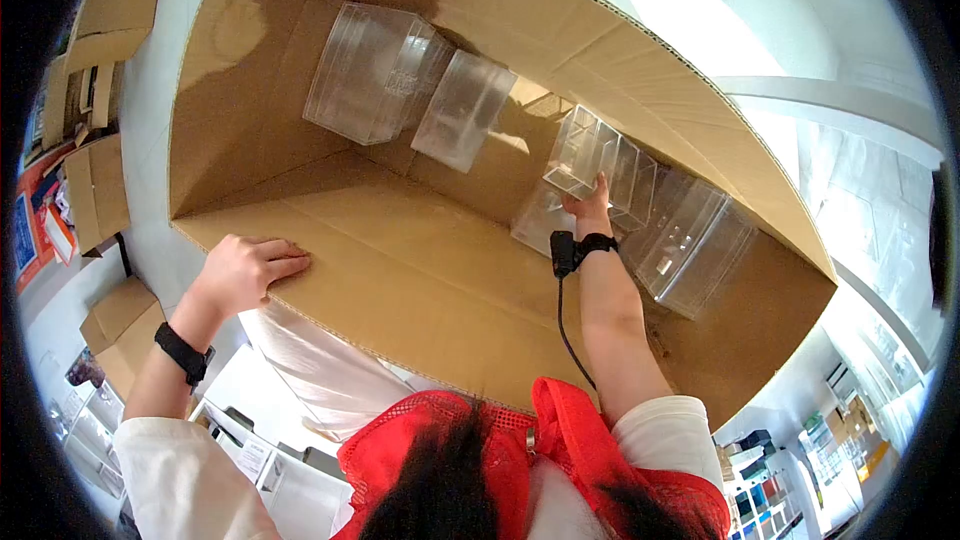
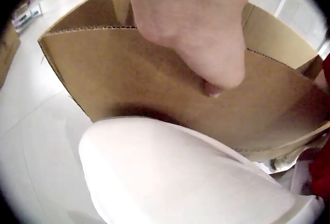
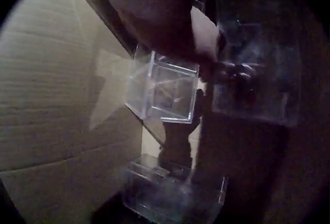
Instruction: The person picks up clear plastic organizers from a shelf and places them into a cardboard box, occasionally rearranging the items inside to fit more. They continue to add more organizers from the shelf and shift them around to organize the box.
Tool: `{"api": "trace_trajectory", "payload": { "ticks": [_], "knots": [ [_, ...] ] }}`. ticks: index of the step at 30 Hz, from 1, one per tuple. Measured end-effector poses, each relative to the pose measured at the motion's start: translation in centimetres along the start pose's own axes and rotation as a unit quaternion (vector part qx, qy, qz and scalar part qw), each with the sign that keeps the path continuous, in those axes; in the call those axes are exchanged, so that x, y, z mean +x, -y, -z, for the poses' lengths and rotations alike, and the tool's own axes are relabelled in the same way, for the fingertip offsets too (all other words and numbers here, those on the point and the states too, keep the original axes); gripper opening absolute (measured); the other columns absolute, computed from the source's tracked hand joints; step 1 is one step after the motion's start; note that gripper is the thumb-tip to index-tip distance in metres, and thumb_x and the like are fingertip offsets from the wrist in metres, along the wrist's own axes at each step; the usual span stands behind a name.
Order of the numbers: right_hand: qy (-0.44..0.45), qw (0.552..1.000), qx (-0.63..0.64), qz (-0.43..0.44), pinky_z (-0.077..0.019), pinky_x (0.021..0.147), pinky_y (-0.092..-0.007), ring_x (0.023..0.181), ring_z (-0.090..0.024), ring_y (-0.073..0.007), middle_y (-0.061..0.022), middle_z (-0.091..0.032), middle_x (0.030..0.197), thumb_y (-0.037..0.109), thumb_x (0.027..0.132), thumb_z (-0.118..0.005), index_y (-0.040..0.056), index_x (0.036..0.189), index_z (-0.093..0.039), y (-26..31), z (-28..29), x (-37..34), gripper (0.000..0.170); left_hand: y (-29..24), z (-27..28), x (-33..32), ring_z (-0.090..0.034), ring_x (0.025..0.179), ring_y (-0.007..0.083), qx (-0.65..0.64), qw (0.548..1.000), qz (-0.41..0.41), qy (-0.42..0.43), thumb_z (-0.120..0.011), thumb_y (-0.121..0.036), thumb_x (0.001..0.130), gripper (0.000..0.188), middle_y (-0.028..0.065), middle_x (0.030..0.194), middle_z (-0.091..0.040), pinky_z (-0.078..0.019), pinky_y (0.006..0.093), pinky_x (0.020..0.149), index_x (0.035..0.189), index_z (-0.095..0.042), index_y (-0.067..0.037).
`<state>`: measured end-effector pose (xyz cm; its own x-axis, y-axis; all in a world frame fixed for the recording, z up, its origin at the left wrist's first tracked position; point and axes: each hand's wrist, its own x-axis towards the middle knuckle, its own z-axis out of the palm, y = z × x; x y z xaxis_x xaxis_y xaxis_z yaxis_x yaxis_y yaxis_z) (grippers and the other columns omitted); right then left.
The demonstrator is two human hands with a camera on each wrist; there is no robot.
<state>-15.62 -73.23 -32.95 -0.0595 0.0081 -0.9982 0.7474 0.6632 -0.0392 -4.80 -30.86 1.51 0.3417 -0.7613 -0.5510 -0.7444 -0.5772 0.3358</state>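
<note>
A large open cardboard box (image 1: 400, 230) stretches across the head view. Over its near rim lies my left hand (image 1: 245, 275), gripping the edge; in the left wrist view the thumb (image 2: 212, 89) shows against the outer wall. My right hand (image 1: 590, 204) reaches down inside and holds a clear plastic box (image 1: 581, 152), its fingers partly hidden behind the plastic. The right wrist view shows this clear box (image 3: 172, 92) just beyond the dark, shadowed hand (image 3: 160, 18).
More clear plastic containers sit in the carton: a large one (image 1: 370, 75) and a smaller one (image 1: 465, 112) at left, another (image 1: 690, 240) at right. A white-clothed knee (image 2: 170, 167) is beside the carton's outer wall. Smaller cardboard boxes (image 1: 97, 190) stand at far left.
</note>
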Motion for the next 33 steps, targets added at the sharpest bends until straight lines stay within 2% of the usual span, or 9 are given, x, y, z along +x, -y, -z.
{"api": "trace_trajectory", "payload": {
  "ticks": [2,9,15,19,22,25,26,29,33],
  "knots": [
    [0.084,0.860,-0.500,0.059,-0.0362,0.092,-0.0518,0.119,-0.036,-0.0342,-0.0203,-0.033,0.133,0.051,0.081,-0.052,0.0140,0.136,-0.029,2.7,1.0,8.8,0.070,-0.4,0.6,0.1,-0.062,0.079,0.0184,0.000,1.000,0.010,0.015,-0.062,-0.007,0.054,0.044,-0.0011,0.096,-0.063,-0.0501,0.0311,0.058,0.097,-0.065,-0.014],
    [0.057,0.841,-0.537,-0.009,-0.0464,0.072,-0.0445,0.094,-0.048,-0.0305,-0.0174,-0.044,0.116,0.041,0.068,-0.072,0.0061,0.124,-0.036,-2.3,3.1,0.3,0.075,-0.2,0.3,-0.2,-0.062,0.077,0.0188,-0.012,1.000,0.008,-0.006,-0.061,-0.005,0.053,0.044,-0.0014,0.095,-0.064,-0.0494,0.0314,0.057,0.096,-0.066,-0.014],
    [0.021,0.602,-0.775,0.191,-0.0465,0.081,-0.0416,0.099,-0.055,-0.0321,-0.0200,-0.044,0.124,0.042,0.069,-0.073,0.0038,0.131,-0.030,-2.1,3.4,-4.7,0.084,-0.1,0.3,-0.3,-0.062,0.076,0.0185,0.004,1.000,0.003,-0.008,-0.061,-0.005,0.054,0.043,-0.0026,0.095,-0.064,-0.0492,0.0308,0.057,0.096,-0.066,-0.015],
    [-0.019,0.335,-0.888,0.313,-0.0453,0.085,-0.0387,0.107,-0.052,-0.0309,-0.0217,-0.042,0.127,0.045,0.067,-0.073,-0.0027,0.131,-0.023,-1.3,4.3,-6.4,0.094,-0.1,-0.1,-0.5,-0.062,0.075,0.0185,-0.003,1.000,0.013,-0.019,-0.060,-0.004,0.055,0.041,-0.0030,0.094,-0.064,-0.0492,0.0305,0.057,0.095,-0.067,-0.015],
    [0.084,0.253,-0.906,0.330,-0.0418,0.091,-0.0377,0.114,-0.047,-0.0309,-0.0211,-0.039,0.131,0.047,0.067,-0.072,-0.0041,0.132,-0.020,-0.9,5.1,-5.1,0.098,-0.3,0.2,-0.3,-0.062,0.074,0.0183,-0.003,1.000,0.016,-0.014,-0.060,-0.004,0.056,0.040,-0.0032,0.093,-0.064,-0.0491,0.0305,0.057,0.095,-0.067,-0.015],
    [0.099,0.264,-0.912,0.297,-0.0387,0.095,-0.0357,0.118,-0.043,-0.0291,-0.0197,-0.039,0.132,0.048,0.067,-0.072,-0.0023,0.132,-0.022,-2.3,5.6,-2.3,0.096,-0.5,0.5,-0.2,-0.062,0.074,0.0180,0.002,1.000,0.010,-0.021,-0.061,-0.004,0.057,0.040,-0.0035,0.092,-0.064,-0.0491,0.0304,0.057,0.094,-0.067,-0.015],
    [0.085,0.264,-0.891,0.359,-0.0453,0.081,-0.0363,0.104,-0.053,-0.0272,-0.0253,-0.055,0.110,0.040,0.066,-0.073,-0.0081,0.125,-0.034,-3.8,6.1,-3.6,0.086,-0.5,0.5,-0.3,-0.062,0.074,0.0179,0.004,1.000,0.007,-0.026,-0.061,-0.005,0.057,0.039,-0.0037,0.092,-0.064,-0.0491,0.0304,0.057,0.094,-0.067,-0.016],
    [0.104,0.443,-0.837,0.305,-0.0444,0.083,-0.0374,0.105,-0.053,-0.0271,-0.0249,-0.054,0.111,0.042,0.064,-0.074,-0.0082,0.123,-0.037,-5.7,6.2,-4.7,0.087,-0.4,0.4,-0.3,-0.062,0.074,0.0185,0.005,1.000,0.009,-0.016,-0.061,-0.005,0.056,0.040,-0.0029,0.092,-0.064,-0.0491,0.0307,0.057,0.094,-0.067,-0.015],
    [0.076,0.473,-0.820,0.311,-0.0437,0.085,-0.0390,0.106,-0.053,-0.0294,-0.0225,-0.054,0.113,0.045,0.064,-0.074,-0.0073,0.117,-0.042,-6.7,4.3,-6.5,0.081,-0.3,0.5,0.0,-0.062,0.074,0.0192,-0.014,1.000,0.009,-0.013,-0.062,-0.005,0.056,0.040,-0.0016,0.093,-0.064,-0.0492,0.0313,0.058,0.094,-0.066,-0.014]
  ]
}}
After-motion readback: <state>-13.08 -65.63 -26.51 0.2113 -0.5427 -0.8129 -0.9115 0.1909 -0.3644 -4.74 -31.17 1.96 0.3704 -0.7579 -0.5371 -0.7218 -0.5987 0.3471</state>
